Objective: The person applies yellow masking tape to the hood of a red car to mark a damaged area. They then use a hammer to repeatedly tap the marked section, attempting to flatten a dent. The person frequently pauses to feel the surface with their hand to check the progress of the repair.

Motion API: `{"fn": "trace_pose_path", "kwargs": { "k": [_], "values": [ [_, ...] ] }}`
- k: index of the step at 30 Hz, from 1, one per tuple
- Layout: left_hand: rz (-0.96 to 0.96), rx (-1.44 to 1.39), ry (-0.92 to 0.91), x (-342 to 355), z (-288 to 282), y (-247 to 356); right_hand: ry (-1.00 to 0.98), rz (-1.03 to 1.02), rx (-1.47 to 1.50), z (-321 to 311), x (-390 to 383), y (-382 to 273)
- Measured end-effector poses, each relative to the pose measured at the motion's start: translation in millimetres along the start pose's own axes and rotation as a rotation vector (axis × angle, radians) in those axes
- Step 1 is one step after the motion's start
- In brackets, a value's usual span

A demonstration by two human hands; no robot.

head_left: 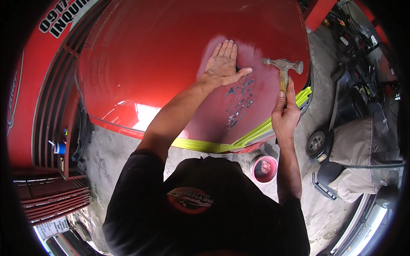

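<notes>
A glossy red car panel (158, 55) spreads out in front of me. Part of it is a dull, sanded patch (213, 106) with several bare, dark spots running down it. My left hand (223, 66) lies flat on the upper part of this patch, fingers stretched out and thumb apart. In my right hand (285, 113) is a hammer (282, 65), gripped by its yellowish, worn handle. Its metal head is over the right side of the panel; whether it touches the surface I cannot tell. Yellow-green masking tape (252, 135) runs along the near and right edges of the panel.
A pink bucket (265, 169) with a cloth-like thing in it stands on the concrete floor (115, 158) by my right forearm. At the right is a partly covered vehicle with a small wheel (317, 143). Red slatted metalwork (57, 198) stands at the left.
</notes>
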State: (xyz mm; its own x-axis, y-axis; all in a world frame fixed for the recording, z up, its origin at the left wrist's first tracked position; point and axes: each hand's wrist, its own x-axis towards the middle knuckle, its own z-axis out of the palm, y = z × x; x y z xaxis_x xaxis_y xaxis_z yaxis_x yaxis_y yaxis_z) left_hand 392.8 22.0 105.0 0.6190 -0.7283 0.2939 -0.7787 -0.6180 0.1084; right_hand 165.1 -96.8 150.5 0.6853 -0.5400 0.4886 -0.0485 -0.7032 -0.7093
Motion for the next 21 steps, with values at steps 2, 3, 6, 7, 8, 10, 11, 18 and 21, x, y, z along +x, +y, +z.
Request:
{"fn": "trace_pose_path", "kwargs": {
  "k": [2,3,6,7,8,10,11,18,21],
  "values": [
    [-0.014,-0.017,-0.005,24,3,-6,0.037,0.013,0.002,-9,-7,-1],
    [-0.021,-0.031,0.002,29,3,-6,0.075,-0.016,0.008,-10,-10,2],
    [-0.003,-0.046,-0.002,12,3,2,0.037,0.105,0.021,-18,-16,1],
    [0.007,-0.047,-0.007,-1,3,7,0.066,0.073,0.035,-19,-16,4],
    [0.01,-0.044,0.018,-13,3,11,0.088,0.041,0.056,-17,-17,8],
    [0.003,-0.036,0.058,-38,5,19,0.092,0.021,0.101,-12,-20,12],
    [0.003,-0.044,0.088,-48,6,22,0.08,0.028,0.118,-10,-19,12],
    [-0.01,-0.042,0.109,-109,1,43,-0.008,-0.042,0.227,5,-23,-1],
    [-0.011,-0.067,0.107,-131,0,47,-0.044,-0.076,0.146,10,-24,2]
  ]
}}
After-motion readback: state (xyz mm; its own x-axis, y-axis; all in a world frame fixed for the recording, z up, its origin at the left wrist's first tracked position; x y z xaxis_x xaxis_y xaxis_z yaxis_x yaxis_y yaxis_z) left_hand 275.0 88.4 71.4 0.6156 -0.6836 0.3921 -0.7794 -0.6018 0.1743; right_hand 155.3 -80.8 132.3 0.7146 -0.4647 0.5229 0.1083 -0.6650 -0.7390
